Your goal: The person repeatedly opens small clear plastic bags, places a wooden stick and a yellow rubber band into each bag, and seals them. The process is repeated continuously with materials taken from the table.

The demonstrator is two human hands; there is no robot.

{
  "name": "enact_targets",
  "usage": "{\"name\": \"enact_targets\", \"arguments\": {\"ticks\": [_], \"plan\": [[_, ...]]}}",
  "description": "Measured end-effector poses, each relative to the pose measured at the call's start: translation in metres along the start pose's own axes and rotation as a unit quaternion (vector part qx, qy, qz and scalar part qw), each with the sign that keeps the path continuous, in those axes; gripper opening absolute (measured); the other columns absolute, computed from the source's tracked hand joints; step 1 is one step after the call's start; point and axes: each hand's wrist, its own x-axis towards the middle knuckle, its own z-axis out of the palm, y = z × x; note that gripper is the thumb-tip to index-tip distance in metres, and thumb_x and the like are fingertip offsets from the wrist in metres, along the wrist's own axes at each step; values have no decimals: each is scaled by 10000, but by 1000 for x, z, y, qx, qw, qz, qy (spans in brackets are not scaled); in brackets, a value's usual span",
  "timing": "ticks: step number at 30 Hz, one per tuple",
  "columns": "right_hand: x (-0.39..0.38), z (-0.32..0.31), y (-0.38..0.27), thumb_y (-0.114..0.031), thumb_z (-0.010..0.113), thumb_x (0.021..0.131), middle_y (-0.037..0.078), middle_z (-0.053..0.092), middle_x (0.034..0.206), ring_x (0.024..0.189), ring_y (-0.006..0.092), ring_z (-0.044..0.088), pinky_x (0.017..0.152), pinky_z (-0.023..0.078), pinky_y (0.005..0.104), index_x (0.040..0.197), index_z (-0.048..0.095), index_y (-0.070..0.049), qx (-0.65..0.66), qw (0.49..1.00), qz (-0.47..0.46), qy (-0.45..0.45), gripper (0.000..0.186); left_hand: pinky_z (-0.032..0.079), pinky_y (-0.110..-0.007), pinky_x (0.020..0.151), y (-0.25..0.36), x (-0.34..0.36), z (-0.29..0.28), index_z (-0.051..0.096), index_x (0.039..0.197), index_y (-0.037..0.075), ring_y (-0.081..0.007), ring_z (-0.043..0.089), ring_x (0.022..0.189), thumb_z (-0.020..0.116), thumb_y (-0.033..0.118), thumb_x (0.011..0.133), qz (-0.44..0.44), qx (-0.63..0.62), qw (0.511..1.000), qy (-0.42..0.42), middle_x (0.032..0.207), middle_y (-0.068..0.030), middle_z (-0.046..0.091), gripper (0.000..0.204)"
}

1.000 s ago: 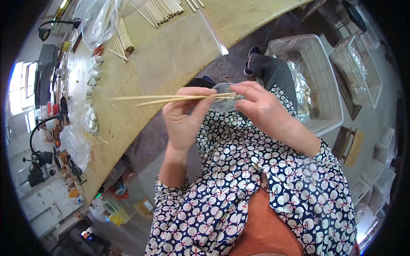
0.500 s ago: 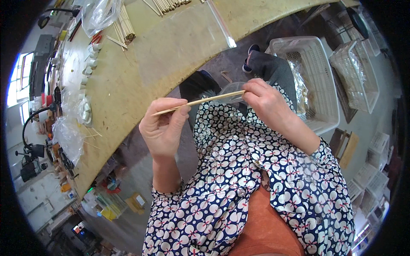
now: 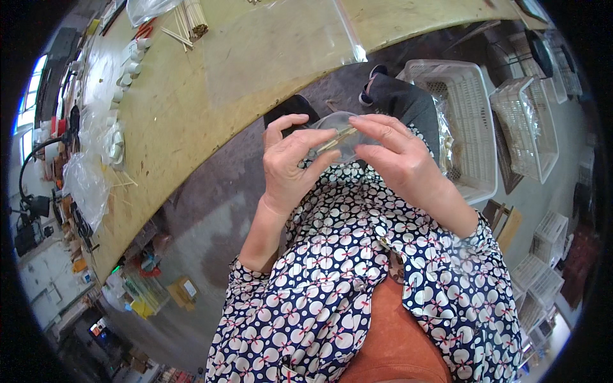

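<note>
Thin pale wooden sticks [image 3: 338,139] run between my hands above my lap, seen foreshortened, so their full length is hidden. My left hand [image 3: 290,159] pinches them between thumb and forefinger. The fingers and thumb of my right hand [image 3: 405,156] close round the far end from the other side. I cannot tell how many sticks there are. Behind my fingertips shows a clear round plastic dish or lid [image 3: 335,119], partly covered by the hands.
A yellowish worktable [image 3: 172,140] curves across the upper left, bearing a stick bundle [image 3: 195,20], a clear plastic sheet [image 3: 281,51], small white cups [image 3: 126,80] and a crumpled plastic bag [image 3: 87,191]. White plastic crates [image 3: 488,134] stand at the right.
My left hand has moved right, close to my right hand. The sticks, seen lengthwise before, now look short and tilted between the fingers. The view has shifted slightly.
</note>
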Motion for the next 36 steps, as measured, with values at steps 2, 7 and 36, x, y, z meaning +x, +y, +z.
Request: {"name": "enact_targets", "arguments": {"ticks": [2,7,36], "plan": [[0,0,2,-19,706,763,206,678,1276,1176,373,666,961,580,426,929,697,31,7,1000,5,5,174,475,-406,1015,3,2,-10,778,1053,115,-299,607,1176,918,135,687,12,13,1000,4,1099,-31,768,392],[0,-4,4,-13,716,761,208,676,1273,1185,377,658,963,577,428,934,688,36,13,1000,11,-9,181,442,-435,1063,-10,-9,-25,758,1053,135,-316,563,1242,915,168,682,42,59,997,-11,1279,-50,702,404],[-36,-1,20,-26,649,772,204,656,1237,1233,369,606,1041,519,442,920,640,26,-13,991,124,44,157,576,-450,900,-50,332,1,771,948,-32,-358,743,980,629,334,879,-180,423,857,-234,970,-220,764,398]]}}
